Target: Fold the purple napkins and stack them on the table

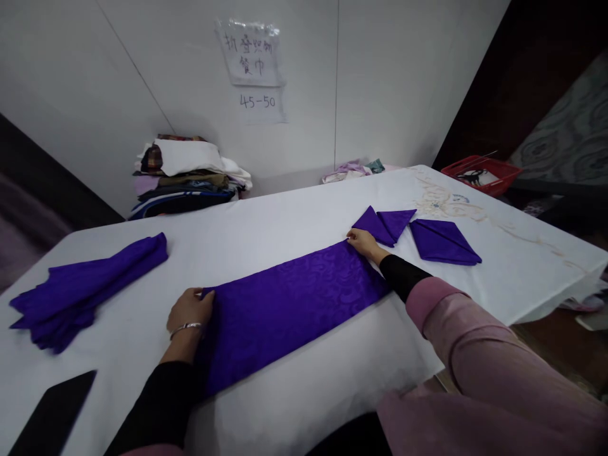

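A purple patterned napkin (294, 310), folded into a long rectangle, lies flat across the white cloth. At its far left corner my left hand (190, 311), with a bracelet at the wrist, pinches the fabric. My right hand (363, 242) grips the far right corner between thumb and fingers. Just beyond the right hand sits a purple napkin folded into two points (384, 225). Beside that one is another folded purple napkin (444, 242) with a diagonal crease. On the left lies a loose bunch of purple cloth (90, 288).
A white tablecloth (266, 228) with embroidery at right covers the table. Stacked clothes (185, 171) stand at the back left by the wall. A red basket (489, 174) with scissors is beyond the right end. A flat black object (54, 411) lies at the front left.
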`<act>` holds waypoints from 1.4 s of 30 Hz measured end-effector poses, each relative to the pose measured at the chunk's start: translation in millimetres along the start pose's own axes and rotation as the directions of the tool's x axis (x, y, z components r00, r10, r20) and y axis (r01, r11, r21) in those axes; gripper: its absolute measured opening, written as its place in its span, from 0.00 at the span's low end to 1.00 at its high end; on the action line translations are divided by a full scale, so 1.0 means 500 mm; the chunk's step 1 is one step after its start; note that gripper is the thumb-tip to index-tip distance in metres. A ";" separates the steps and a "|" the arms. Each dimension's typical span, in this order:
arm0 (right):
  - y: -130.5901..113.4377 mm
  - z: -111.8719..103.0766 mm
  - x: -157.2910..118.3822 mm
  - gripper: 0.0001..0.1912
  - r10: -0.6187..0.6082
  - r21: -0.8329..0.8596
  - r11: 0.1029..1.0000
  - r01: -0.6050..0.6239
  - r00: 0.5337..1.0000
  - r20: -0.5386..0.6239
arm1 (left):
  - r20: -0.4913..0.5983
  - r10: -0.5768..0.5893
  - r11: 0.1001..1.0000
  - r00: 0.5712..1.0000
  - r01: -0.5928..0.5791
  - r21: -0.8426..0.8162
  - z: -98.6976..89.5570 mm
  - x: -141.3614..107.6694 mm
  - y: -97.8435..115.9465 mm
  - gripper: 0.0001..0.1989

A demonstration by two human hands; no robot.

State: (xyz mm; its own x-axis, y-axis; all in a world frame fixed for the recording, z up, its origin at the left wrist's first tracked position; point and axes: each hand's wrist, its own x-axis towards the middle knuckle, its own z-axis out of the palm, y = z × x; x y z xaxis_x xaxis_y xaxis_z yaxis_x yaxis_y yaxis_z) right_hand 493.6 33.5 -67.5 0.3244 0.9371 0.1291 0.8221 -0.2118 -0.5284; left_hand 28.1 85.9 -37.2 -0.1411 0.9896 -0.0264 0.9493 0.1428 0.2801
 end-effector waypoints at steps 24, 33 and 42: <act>0.032 -0.045 -0.324 0.34 -0.276 -0.260 0.901 0.347 0.922 0.273 | 0.161 0.414 0.867 0.896 -0.442 0.232 0.086 -0.184 0.075 0.36; -0.060 -0.052 -0.370 0.36 -0.435 -0.276 0.841 0.466 0.884 0.168 | 0.138 0.423 0.873 0.895 -0.444 0.203 0.092 -0.186 0.077 0.36; -0.117 0.054 -0.354 0.34 -0.537 -0.219 0.743 0.633 0.758 0.371 | 0.158 0.416 0.879 0.896 -0.441 0.184 0.088 -0.207 0.080 0.37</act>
State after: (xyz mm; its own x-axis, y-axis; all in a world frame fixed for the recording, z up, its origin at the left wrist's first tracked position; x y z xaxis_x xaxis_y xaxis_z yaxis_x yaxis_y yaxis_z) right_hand 375.5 -112.4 -82.0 -0.3689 0.9268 0.0706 0.9182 0.3752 -0.1272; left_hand 93.1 -10.1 -65.4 0.3128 0.9480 -0.0589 0.9480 -0.3078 0.0808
